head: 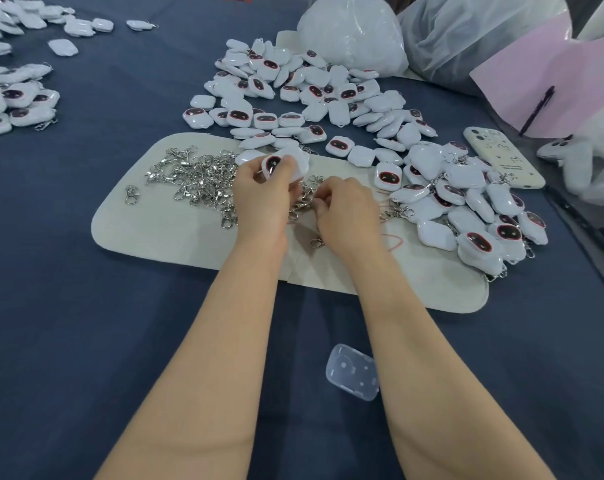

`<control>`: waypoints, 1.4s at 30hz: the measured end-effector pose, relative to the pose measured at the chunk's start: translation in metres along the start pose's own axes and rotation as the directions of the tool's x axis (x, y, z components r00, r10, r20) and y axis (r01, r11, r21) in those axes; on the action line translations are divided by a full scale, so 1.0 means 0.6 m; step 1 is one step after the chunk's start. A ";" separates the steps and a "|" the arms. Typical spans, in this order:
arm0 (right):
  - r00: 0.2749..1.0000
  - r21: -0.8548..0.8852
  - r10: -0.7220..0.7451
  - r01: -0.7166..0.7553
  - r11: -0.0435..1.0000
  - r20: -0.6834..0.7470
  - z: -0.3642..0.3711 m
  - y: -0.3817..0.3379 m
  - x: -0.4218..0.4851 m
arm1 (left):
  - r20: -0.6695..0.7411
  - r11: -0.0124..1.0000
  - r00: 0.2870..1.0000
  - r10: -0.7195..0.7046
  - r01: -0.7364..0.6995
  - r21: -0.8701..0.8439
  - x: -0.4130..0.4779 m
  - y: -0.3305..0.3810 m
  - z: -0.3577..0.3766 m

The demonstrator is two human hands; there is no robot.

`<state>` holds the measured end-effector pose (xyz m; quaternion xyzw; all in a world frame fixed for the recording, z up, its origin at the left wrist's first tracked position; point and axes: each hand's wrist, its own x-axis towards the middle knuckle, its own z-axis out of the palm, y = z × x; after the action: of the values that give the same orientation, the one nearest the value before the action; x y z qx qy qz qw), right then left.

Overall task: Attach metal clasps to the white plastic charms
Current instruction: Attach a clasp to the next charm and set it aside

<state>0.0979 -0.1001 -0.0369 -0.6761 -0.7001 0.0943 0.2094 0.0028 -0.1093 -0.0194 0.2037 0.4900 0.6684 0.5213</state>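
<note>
My left hand [259, 199] holds a white plastic charm [276, 165] with a dark oval face, lifted just above the cream mat [176, 233]. My right hand [345, 211] is beside it, fingers pinched down among the metal clasps [203, 180] that lie heaped on the mat; what it pinches is hidden by the fingers. A large pile of loose white charms [314, 95] spreads behind the mat. To the right lies another heap of charms with clasps on them [473, 216].
A clear plastic case [352, 372] lies on the blue cloth near me. A cream phone [501, 155] sits at the right by pink paper [549, 71] and a pen. White plastic bags [356, 32] stand at the back. More charms [16, 105] lie far left.
</note>
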 end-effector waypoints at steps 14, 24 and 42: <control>0.980 0.016 0.068 -0.072 0.997 0.188 -0.044 0.007 -0.003 | 0.061 0.997 0.998 0.005 0.000 -0.077 -0.006 0.006 0.000; 0.983 0.649 0.181 -0.125 0.750 -0.020 -0.033 0.016 0.007 | 0.110 0.950 0.986 0.126 -0.152 0.274 -0.006 0.001 -0.001; 0.998 0.680 0.019 -0.049 0.731 0.052 -0.040 0.008 0.005 | 0.153 0.836 0.958 0.243 -0.287 0.467 0.000 -0.016 0.003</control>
<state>0.1122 -0.1007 -0.0168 -0.5630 -0.6088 0.3618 0.4261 0.0091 -0.1089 -0.0268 0.4225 0.5855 0.5803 0.3768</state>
